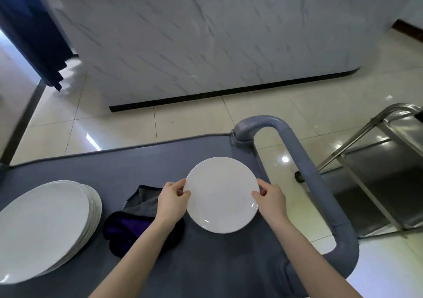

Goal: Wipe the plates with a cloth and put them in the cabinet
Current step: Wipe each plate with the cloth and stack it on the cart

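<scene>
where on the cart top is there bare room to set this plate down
Bare cart top runs along the far edge, beyond the plate stack and the cloth. A smaller patch lies near, between the forearms. It is crowded at left, where stack and cloth sit close together. Both hands, left and right, hold the plate.

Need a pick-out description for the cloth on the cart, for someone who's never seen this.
Start at the grey cart with the looped handle. On its top, the cloth lies crumpled between the plate stack and the single plate held by both hands, partly under the left forearm. It is the only dark, soft thing there: black with purple.
</scene>
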The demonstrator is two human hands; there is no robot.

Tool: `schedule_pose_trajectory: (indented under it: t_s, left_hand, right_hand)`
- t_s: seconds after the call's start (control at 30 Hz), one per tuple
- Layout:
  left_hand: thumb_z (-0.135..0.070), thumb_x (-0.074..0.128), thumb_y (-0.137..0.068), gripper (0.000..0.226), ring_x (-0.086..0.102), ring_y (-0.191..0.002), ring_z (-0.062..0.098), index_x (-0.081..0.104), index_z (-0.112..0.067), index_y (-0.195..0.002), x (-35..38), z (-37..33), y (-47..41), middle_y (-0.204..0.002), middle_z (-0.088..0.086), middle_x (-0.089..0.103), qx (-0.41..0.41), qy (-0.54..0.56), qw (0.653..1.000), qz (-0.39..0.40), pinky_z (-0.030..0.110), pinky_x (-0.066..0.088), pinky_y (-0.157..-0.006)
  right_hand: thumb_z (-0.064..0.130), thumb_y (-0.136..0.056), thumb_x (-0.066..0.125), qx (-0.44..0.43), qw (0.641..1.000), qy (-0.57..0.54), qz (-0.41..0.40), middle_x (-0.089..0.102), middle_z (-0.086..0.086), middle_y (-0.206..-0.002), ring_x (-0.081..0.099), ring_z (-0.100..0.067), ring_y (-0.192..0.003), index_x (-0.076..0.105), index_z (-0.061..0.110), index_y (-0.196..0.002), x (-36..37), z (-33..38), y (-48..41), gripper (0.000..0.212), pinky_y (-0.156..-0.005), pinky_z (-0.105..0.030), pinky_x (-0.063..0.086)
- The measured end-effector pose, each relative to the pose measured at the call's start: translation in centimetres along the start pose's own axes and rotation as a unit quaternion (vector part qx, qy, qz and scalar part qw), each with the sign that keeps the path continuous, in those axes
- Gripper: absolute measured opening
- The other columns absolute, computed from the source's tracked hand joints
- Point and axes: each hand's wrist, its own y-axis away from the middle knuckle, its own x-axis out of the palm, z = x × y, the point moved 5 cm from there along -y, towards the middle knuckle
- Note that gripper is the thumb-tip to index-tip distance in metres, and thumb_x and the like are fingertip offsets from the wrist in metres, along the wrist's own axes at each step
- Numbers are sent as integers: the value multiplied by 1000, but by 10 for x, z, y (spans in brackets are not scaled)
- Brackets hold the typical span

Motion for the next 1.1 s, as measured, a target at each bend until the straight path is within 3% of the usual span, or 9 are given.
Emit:
schedule_pose_trajectory:
  t_s: [0.1, 0.23, 0.33, 0.47, 0.53, 0.63, 0.8, 0.97, 1.1]
  left_hand:
    - [-17, 56, -98, 39, 53, -93, 5, 61, -22, -136, 0, -1, 1, -123, -1, 48, 3, -25, 999, 21, 17, 36, -84]
    - [-22, 60, -99, 45, 56, -97, 6, 54, -24, -143, -16, 1, 7, -124, -5, 49, 13, -14, 1000, 16, 21, 38, -90]
    - [-16, 60, -98, 32, 66, -91, 12, 66, -26, -128, -52, 13, 16, -104, -5, 68, 23, 23, 999, -22, 23, 52, -81]
    - [-5, 58, -96, 29, 71, -78, 5, 72, -29, -106, -117, 42, 35, -79, -8, 76, 40, 67, 993, -89, 20, 56, -79]
    - [-7, 56, -97, 29, 69, -73, 0, 71, -31, -104, -156, 61, 46, -78, -13, 76, 34, 73, 987, -136, 10, 50, -68]
    - [-9, 55, -96, 28, 68, -68, 1, 72, -31, -101, -213, 96, 64, -77, -13, 75, 4, 98, 971, -217, 19, 50, -65]
    - [-9, 62, -91, 24, 64, -87, 6, 72, -28, -104, -282, 149, 89, -92, -11, 70, -54, 73, 950, -298, 21, 48, -77]
    - [1, 65, -83, 45, 50, -119, 28, 68, -16, -124, -315, 187, 93, -124, 10, 53, -99, 1, 949, -299, 35, 38, -106]
    - [6, 62, -79, 54, 52, -117, 30, 64, -14, -129, -320, 205, 92, -122, 9, 48, -107, 17, 958, -265, 34, 41, -103]
  right_hand:
    - [11, -91, 57, 7, 1000, 13, -4, 48, -6, -87, 45, -9, -68, 67, 20, -103, 1, 0, 0, 18, -56, -17, 32]
    - [19, -93, 60, -8, 996, 33, -81, 40, 0, -108, 53, -17, -85, 52, 23, -138, -4, 16, 15, 46, -78, -24, 42]
    - [18, -92, 62, -97, 991, 29, -93, 39, 6, -109, 51, -17, -97, 58, 23, -129, 13, 58, 32, 38, -84, -26, 43]
    - [13, -91, 61, -185, 983, -17, 13, 48, 6, -110, 53, -12, -90, 66, 21, -118, 66, 123, 57, 28, -92, -27, 45]
    - [13, -90, 64, -231, 970, -16, 70, 52, 5, -106, 52, -7, -79, 67, 20, -116, 99, 153, 73, 27, -86, -19, 44]
    - [17, -90, 65, -261, 953, -14, 151, 53, 8, -104, 54, 1, -79, 67, 21, -116, 152, 190, 100, 27, -79, -5, 37]
    - [24, -92, 64, -252, 939, 11, 233, 52, 5, -104, 53, -7, -90, 61, 19, -128, 225, 232, 135, 36, -84, -16, 39]
    - [22, -89, 65, -197, 951, 24, 235, 51, -1, -108, 53, -15, -94, 55, 14, -127, 265, 253, 148, 40, -79, -21, 37]
    - [17, -85, 67, -155, 968, -2, 198, 53, -3, -104, 53, -18, -92, 54, 17, -117, 273, 256, 151, 35, -67, -20, 37]
